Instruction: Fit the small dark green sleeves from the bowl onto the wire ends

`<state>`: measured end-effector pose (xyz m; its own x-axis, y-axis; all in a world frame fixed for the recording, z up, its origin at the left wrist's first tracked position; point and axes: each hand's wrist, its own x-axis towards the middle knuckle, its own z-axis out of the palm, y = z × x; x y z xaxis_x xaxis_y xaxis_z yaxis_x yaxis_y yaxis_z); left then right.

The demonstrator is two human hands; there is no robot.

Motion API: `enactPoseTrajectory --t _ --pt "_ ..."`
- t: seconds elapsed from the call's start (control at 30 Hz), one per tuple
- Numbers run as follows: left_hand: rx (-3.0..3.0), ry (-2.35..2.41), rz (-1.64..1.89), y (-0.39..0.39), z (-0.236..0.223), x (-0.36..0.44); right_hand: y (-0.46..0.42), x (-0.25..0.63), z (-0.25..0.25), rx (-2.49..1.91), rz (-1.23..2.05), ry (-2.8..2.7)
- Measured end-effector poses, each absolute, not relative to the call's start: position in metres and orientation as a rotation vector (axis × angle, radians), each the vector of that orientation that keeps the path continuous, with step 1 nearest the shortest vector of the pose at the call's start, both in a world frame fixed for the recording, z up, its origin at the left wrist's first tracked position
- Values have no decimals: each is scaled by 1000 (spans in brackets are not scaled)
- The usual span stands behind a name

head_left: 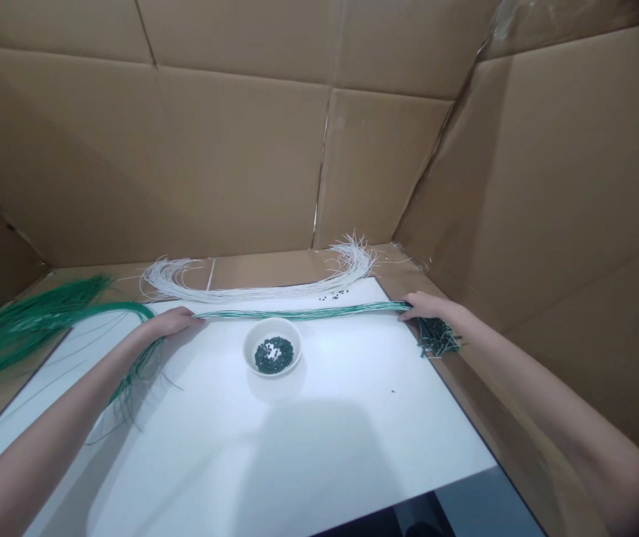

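A long bundle of thin green strands (pixel 308 312) stretches across the white table between my two hands. My left hand (pixel 174 321) is closed around its left part, and loose strand ends hang below that wrist. At the right end, my right hand (pixel 426 304) grips the bundle; a dark tangled clump of strand ends (pixel 438 337) hangs under it, past the table's edge. Just in front of the bundle stands a white bowl (pixel 248 348) with many small dark green beads (pixel 274 356) in it. The fingertips of both hands are partly hidden.
Behind the bundle lies a curved bunch of white strands (pixel 257 294), with several dark beads (pixel 335 296) nearby. More green strands (pixel 28 321) spread over the left edge. Cardboard walls (pixel 230 164) enclose the white table (pixel 341 425). A dark object (pixel 414 518) sits at the near edge.
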<state>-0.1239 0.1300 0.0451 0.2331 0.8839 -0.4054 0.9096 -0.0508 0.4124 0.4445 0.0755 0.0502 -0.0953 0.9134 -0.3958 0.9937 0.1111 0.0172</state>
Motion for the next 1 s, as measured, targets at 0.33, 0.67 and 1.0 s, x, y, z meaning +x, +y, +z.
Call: enactPoseTrajectory --t 0.33,0.67,1.0 --pt "2355 1741 -471 127 63 -108 60 429 44 1918 -17 2114" --pt "2643 1373 -227 110 122 34 84 395 49 1765 -161 2281" --pt "2669 1049 -305 109 64 203 110 391 51 1645 -424 2315"
